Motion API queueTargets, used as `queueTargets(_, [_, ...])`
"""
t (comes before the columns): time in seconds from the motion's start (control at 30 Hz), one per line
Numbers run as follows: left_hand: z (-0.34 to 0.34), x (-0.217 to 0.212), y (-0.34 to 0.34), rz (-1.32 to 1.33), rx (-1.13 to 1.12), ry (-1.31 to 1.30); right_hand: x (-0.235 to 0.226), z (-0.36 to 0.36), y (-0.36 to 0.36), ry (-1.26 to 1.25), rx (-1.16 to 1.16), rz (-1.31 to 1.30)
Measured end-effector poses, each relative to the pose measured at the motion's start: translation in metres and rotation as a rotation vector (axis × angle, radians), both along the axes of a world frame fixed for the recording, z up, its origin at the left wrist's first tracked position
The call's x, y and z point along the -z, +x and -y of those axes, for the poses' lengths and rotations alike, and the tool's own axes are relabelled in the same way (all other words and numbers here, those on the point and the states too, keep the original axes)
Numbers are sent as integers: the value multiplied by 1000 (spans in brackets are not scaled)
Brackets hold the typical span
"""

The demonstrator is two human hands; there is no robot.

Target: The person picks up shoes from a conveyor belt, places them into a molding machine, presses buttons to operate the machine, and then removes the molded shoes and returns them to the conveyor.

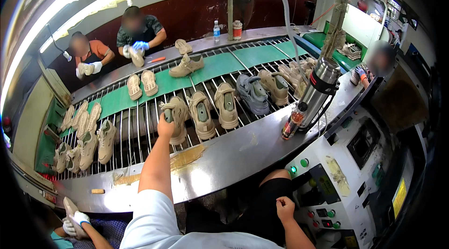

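My left arm reaches forward over the metal-edged conveyor. At its end my left hand (pixel 165 128) is closed on the left side of a beige sneaker (pixel 178 119), which stands on the metal rods. To its right are a second beige sneaker (pixel 202 115) and a third beige sneaker (pixel 226 105), their openings toward me. A grey-blue sneaker (pixel 252 94) and another beige sneaker (pixel 274 87) follow farther right. My right hand (pixel 285 210) is held curled in a fist near my knee, beside the machine's control panel, and nothing shows in it.
A green belt (pixel 215 70) carries a sneaker and soles. More beige sneakers (pixel 87 149) stand at left. A steel thermos (pixel 322 85) and a small bottle (pixel 294 120) stand right on the metal ledge (pixel 243 151). Co-workers handle shoes across, at right and lower left. A machine (pixel 322 193) adjoins my right.
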State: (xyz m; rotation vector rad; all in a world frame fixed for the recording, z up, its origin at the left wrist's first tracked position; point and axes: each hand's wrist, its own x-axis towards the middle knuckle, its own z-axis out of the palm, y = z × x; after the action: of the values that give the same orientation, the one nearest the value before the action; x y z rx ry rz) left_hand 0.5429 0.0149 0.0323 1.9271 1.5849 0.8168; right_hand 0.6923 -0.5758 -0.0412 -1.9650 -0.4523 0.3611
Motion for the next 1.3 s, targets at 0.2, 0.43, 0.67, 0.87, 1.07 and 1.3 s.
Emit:
queueTargets(0.2, [-11,-9,-14,8,87,-70,12,3,-6,43,48,94])
queueTargets(0.43, [2,25,18,-37,-2,6,4,-12,0,-7,0,179])
queueTargets(0.67, [85,25,-16,118,109,130,18,34,-9,71,150,78])
queueTargets(0.87, [314,70,-212,-114,462,-59,122,243,-45,-640,-174,-229])
queueTargets(1.07, [454,51,-345,-11,-150,-68,114,236,-57,-716,-95,-456])
queueTargets(1.3, [344,-49,-422,341,-533,247,113,205,-49,-633,-40,-441])
